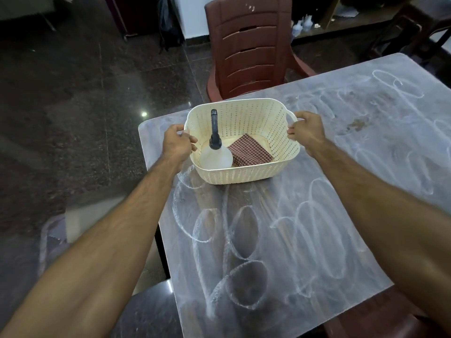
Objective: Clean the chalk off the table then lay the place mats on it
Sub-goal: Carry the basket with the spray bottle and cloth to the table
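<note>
A cream perforated basket (244, 170) stands near the far left corner of the table (317, 228), whose top is covered in white chalk loops and smears. My left hand (177, 143) grips the basket's left handle and my right hand (306, 132) grips its right handle. Inside the basket lie a white spray bottle with a black nozzle (215, 152) and a folded red-and-white checked cloth (250, 151).
A brown plastic chair (251, 45) stands just beyond the table's far edge. Dark polished stone floor (73, 93) lies to the left. Another chair's edge (380, 320) shows at the bottom right. Shelves with small bottles (302, 25) are at the back.
</note>
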